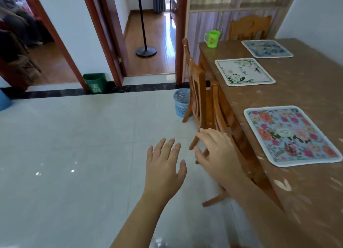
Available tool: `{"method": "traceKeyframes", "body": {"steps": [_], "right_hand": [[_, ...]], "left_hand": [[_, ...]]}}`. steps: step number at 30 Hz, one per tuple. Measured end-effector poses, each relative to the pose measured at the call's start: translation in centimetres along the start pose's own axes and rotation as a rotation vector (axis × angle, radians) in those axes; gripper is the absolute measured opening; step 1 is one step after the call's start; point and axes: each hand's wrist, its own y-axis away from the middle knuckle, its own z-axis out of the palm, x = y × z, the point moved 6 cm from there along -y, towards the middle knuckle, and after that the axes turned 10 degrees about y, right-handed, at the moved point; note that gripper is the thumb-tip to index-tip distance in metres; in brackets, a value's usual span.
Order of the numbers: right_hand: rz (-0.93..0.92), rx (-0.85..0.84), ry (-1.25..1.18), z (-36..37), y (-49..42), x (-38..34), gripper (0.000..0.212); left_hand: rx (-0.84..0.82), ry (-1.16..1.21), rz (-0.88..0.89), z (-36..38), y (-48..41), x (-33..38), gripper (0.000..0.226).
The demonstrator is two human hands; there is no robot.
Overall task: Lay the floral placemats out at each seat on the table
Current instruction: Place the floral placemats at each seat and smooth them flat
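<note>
Three floral placemats lie flat along the brown table [300,91] on the right. Nearest is a light-blue mat with pink and red flowers [290,135]. Behind it lies a white mat with green leaves [244,71], and farthest a blue-patterned mat [266,48]. My left hand [164,166] hovers over the floor to the left of the table, fingers spread, holding nothing. My right hand [216,151] is beside it, fingers apart and empty, just in front of the near wooden chair [222,121].
Two wooden chairs [194,84] are tucked against the table's left side, a third [249,27] at its far end. A green cup [211,38] stands on the far corner. A blue basket [181,102], a green bin [95,82] and a standing fan [145,50] sit on the floor.
</note>
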Motion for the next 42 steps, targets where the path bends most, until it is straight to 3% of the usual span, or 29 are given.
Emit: {"method": "traceKeyframes", "body": {"steps": [6, 10, 15, 24, 28, 35, 42], "right_hand": [[0.164, 0.016, 0.029, 1.2, -5.0, -2.6, 0.041], [0.262, 0.067, 0.075, 1.8, -7.7, -1.9, 0.035], [0.369, 0.051, 0.096, 4.1, -12.3, -0.3, 0.039], [0.545, 0.064, 0.115, 7.2, -25.6, 7.0, 0.041], [0.599, 0.095, 0.118, 7.6, -30.5, 9.9, 0.039], [0.700, 0.121, 0.157, 8.6, -35.5, 12.9, 0.038], [0.883, 0.148, 0.201, 10.6, -40.8, 15.6, 0.037]], "left_hand": [[-0.072, 0.052, 0.115, -1.1, -6.4, -5.4, 0.043], [-0.122, 0.125, 0.115, 0.5, -10.2, -7.5, 0.043], [-0.145, 0.180, 0.250, 3.5, -16.0, -9.0, 0.045], [-0.266, 0.186, 0.457, 9.6, -32.4, -9.8, 0.044], [-0.329, 0.204, 0.459, 11.9, -38.7, -10.3, 0.043], [-0.375, 0.291, 0.506, 15.5, -45.4, -10.7, 0.039], [-0.521, 0.363, 0.628, 19.6, -53.6, -11.2, 0.039]]}}
